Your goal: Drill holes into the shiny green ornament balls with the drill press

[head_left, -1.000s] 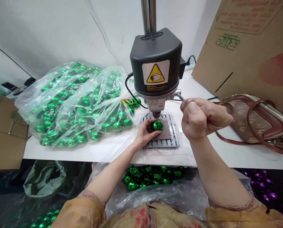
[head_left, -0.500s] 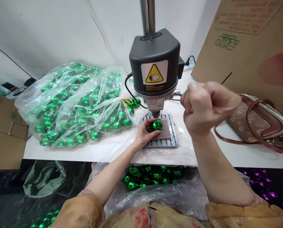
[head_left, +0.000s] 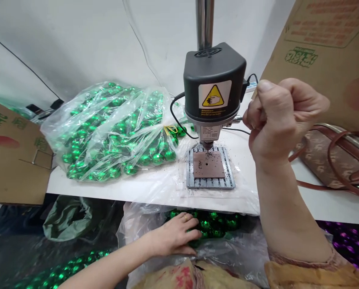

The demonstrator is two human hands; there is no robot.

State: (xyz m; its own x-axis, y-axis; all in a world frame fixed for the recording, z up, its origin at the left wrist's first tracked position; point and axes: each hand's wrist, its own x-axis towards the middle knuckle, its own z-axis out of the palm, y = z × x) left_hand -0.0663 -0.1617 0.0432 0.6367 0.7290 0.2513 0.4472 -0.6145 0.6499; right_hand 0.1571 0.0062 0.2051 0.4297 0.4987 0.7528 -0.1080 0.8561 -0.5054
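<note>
My left hand [head_left: 182,233] reaches into an open plastic bag [head_left: 146,212] of faceted green balls [head_left: 217,224] below the table edge. Its fingers are spread over the balls, and their tips partly disappear among them. Raised beside the black bench drill [head_left: 214,84], my right hand [head_left: 276,116] is closed around the drill's lever [head_left: 237,119], whose end is hidden in the fist. Under the chuck [head_left: 209,145], a brown square pad [head_left: 209,168] with a small dark hole lies on the slotted metal base [head_left: 229,182], with dark shavings scattered over both.
A tied clear bag [head_left: 116,132] full of green balls lies left of the drill. Cardboard boxes stand at the left [head_left: 13,152] and right [head_left: 324,52]. A patterned handbag [head_left: 327,160] rests on the right. Purple balls [head_left: 348,243] show below the table at right.
My left hand has gone from the pad down into the bag of green balls. The ball it held under the drill is off the pad. My right hand stays closed at the lever.
</note>
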